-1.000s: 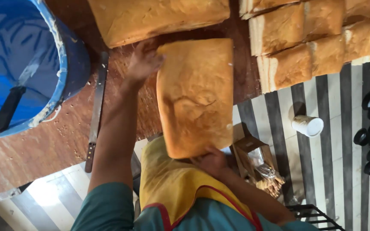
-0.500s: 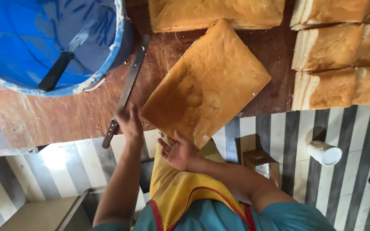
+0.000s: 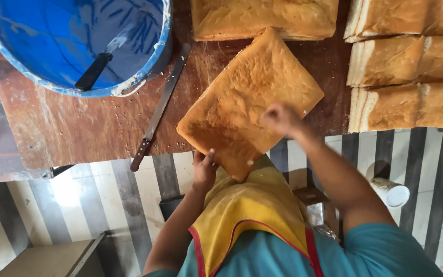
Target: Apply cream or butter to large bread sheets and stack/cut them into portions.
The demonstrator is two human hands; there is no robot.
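Sponge sheet: one flat golden-brown cake sheet (image 3: 249,105) is seen lying askew on the wooden table (image 3: 67,128), its near corner overhanging the table's front edge.
Left hand: the left hand (image 3: 203,166) is placed at the overhanging corner, fingers curled against the sheet's edge; whether the edge is truly pinched cannot be told.
Right hand: the right hand (image 3: 281,119) is laid on top of the sheet near its right edge, blurred, so whether its fingers are apart or together cannot be told.
Knife: one long knife with a dark handle (image 3: 161,107) is laid on the table just left of the sheet, apart from both hands.
Tub: one blue tub (image 3: 37,46) is set at the far left, with one dark-handled tool (image 3: 94,71) resting inside.
Other cakes: one slab (image 3: 262,18) is seen beyond the sheet; three stacked rows (image 3: 406,77) are counted at the right.
Cup: one white cup (image 3: 391,192) is seen on the striped floor (image 3: 78,200).
Packages and signs: a small brown box (image 3: 308,195) is partly hidden under the right arm.
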